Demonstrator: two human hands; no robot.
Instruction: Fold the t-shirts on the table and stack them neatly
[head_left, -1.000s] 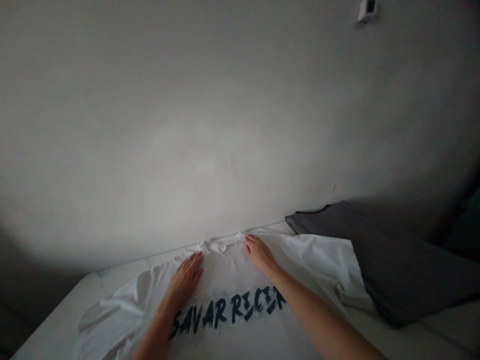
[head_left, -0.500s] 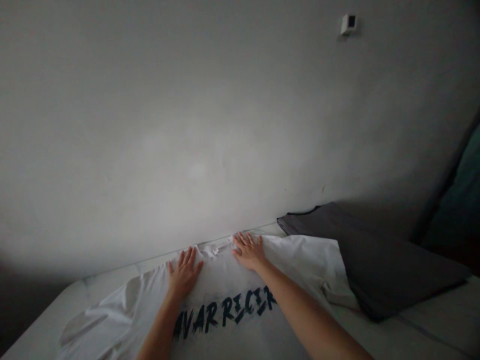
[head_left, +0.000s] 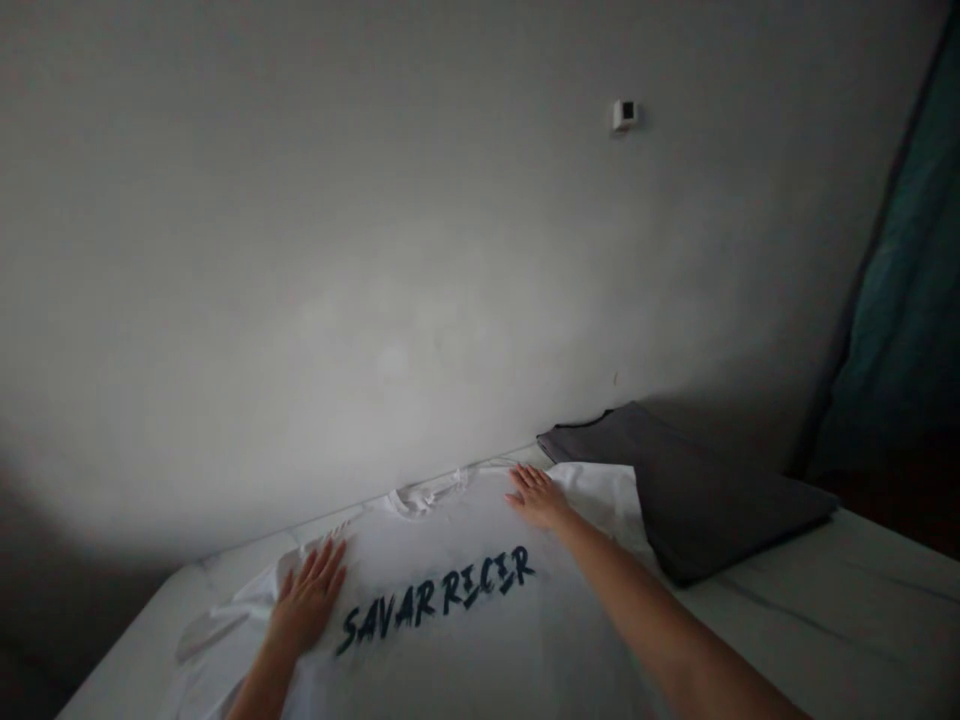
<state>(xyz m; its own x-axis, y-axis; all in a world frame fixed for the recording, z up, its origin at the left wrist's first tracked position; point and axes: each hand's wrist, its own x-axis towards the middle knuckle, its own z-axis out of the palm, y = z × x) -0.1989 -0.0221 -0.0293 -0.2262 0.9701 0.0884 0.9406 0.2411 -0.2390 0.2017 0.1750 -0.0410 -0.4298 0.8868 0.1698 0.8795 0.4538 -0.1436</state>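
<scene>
A white T-shirt [head_left: 450,545] with dark brush-style lettering across its chest lies spread out, its neckline toward the wall. My left hand [head_left: 311,590] rests flat on the shirt's left shoulder area, fingers apart. On the right shoulder lies my right hand [head_left: 538,498], palm down with the fingers stretched out. Neither hand grips the cloth. The left sleeve is wrinkled; the lower part of the shirt runs out of view at the bottom.
A folded dark grey cloth [head_left: 697,490] lies to the right of the shirt on the pale bed-like surface [head_left: 810,610]. Behind is a grey wall [head_left: 375,250] with a small white box [head_left: 625,115]. A teal curtain [head_left: 892,340] hangs at the far right.
My hands have moved apart, from beside the neckline out toward the shoulders. The whole lettering shows now. The view has shifted somewhat to the right and up.
</scene>
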